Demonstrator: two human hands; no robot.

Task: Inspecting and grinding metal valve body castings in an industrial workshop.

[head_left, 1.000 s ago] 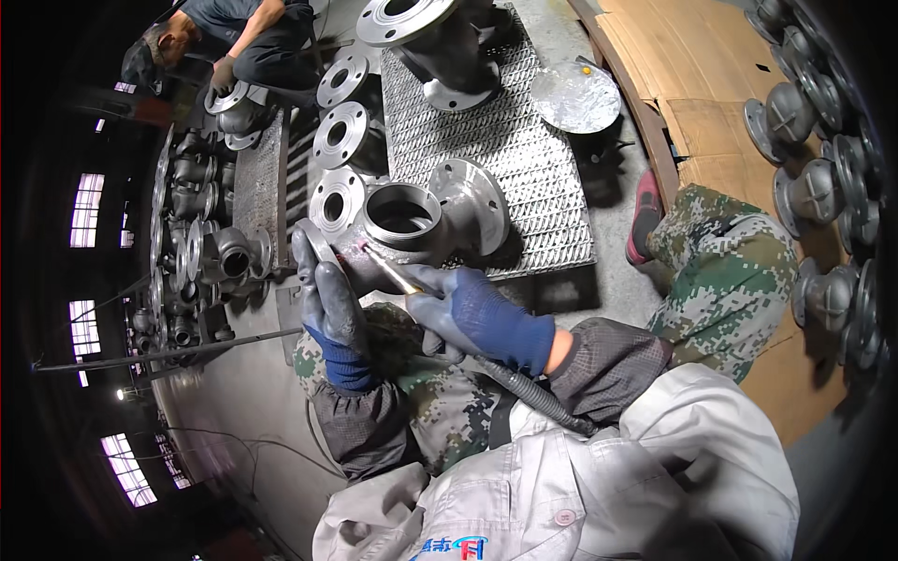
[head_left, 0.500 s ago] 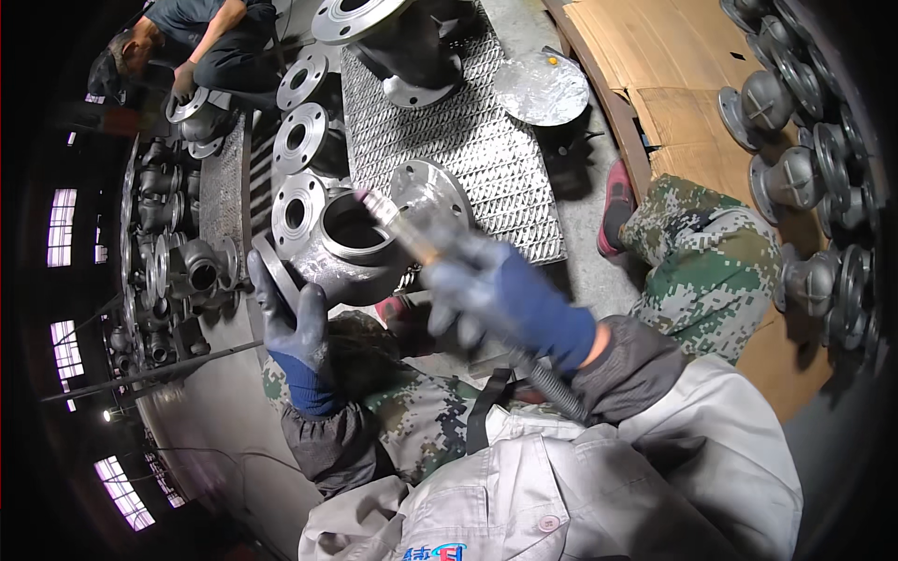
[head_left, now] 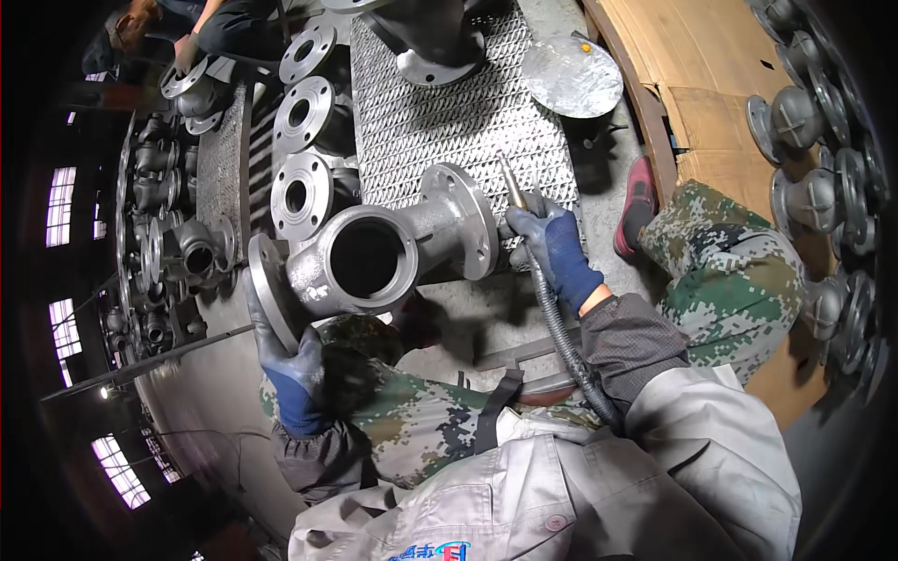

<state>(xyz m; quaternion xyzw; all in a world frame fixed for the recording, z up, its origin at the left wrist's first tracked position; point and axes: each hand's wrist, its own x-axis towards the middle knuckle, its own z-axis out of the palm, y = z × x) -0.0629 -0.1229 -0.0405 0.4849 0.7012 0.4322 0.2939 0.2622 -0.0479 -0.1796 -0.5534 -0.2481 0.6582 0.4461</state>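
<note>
Head view, with the flanged casting point(head_left: 371, 301) as the centre of the dial: the gloved left hand point(head_left: 290, 360) is between seven and eight o'clock, partly curled, gripping the casting's near end flange point(head_left: 271, 290), fingers along the outer face and thumb on the inner side. The gloved right hand point(head_left: 557, 243), at three o'clock, is closed around a slender tool point(head_left: 512, 182) pointing away, its hose point(head_left: 559, 332) trailing toward five.

The tool's tip is apart from the casting, so nothing is being worked at this instant. A bright, rough patch shows on the casting's body at eight o'clock; I judge the surface there has been worked, but how much is done or left I cannot tell.

Toward one o'clock lies a metal mesh platform point(head_left: 449, 140) bearing a larger casting point(head_left: 440, 47), with a round plate point(head_left: 571, 79) beyond its right edge. Three flanged parts point(head_left: 304, 114) line up toward eleven; whether they are finished does not show. Farther out, near eleven, a co-worker's hand point(head_left: 184, 51) touches another casting point(head_left: 199, 103).
</note>
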